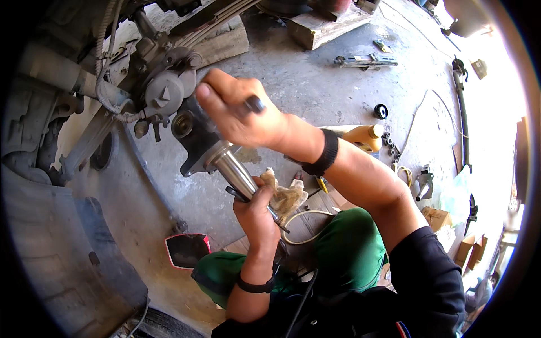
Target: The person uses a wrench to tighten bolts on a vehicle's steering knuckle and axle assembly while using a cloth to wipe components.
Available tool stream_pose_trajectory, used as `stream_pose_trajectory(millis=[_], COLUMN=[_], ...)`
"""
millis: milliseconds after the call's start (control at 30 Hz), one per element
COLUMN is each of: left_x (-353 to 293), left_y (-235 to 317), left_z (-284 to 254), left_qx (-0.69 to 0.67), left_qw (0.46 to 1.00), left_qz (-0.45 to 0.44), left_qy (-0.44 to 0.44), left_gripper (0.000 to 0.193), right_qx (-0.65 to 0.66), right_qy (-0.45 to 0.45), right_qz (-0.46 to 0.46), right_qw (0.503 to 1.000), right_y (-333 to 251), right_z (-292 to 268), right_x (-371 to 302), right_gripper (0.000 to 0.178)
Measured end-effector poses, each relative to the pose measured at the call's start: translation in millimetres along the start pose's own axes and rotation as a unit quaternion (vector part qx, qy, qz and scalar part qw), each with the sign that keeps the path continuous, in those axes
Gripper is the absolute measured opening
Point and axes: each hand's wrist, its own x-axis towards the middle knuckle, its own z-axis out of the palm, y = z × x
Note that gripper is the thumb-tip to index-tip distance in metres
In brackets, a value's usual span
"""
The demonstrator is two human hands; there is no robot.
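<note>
A shiny steel spindle (235, 173) slants down toward me from a dark steering knuckle (197, 135). My left hand (255, 217) is closed at the spindle's near end, fingers wrapped around a thin dark rod (233, 192) that pokes out on the left. Beside that hand, a narrow metal tip (282, 224) juts out; whether it belongs to the same piece is hidden. Above the knuckle, my right hand (239, 110) makes a fist around a handle (255, 104), of which only the dark round end shows. A yellowish-stained rag or glove (286, 194) lies just right of my left hand.
A brake caliper-like part (166, 93) with hoses hangs at the upper left, by the vehicle underside. Wooden blocks (329, 25), a metal jack-like tool (366, 61), a yellow-brown bottle (366, 137) and a black ring (381, 111) sit on the concrete. A red-edged tray (187, 235) stands near my knee.
</note>
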Motion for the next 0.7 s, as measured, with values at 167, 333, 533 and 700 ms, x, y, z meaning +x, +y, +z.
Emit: stream_pose_trajectory(millis=[167,333,533,700], left_x=[-1.2,-0.7,-1.7,-0.8], left_y=[-0.7,-1.0,2.2,0.9], left_z=[0.0,-1.5,2.9,0.7], left_qx=[0.017,0.001,-0.012,0.005], left_qw=[1.000,1.000,1.000,1.000], left_qz=[0.011,0.010,-0.004,0.011], left_qy=[-0.010,-0.014,-0.021,-0.022], left_gripper=[0.019,0.018,0.018,0.018], right_qx=[0.022,0.046,0.005,0.020], right_qy=[-0.002,-0.010,-0.055,-0.003], right_qz=[-0.102,-0.119,-0.191,-0.137], right_qw=[0.995,0.992,0.980,0.990], right_y=[8.4,9.0,18.4,13.2], right_z=[-0.6,1.2,-0.8,0.9], right_x=[-28.1,-39.5,-35.9,-34.6], right_gripper=[0.010,0.006,0.011,0.011])
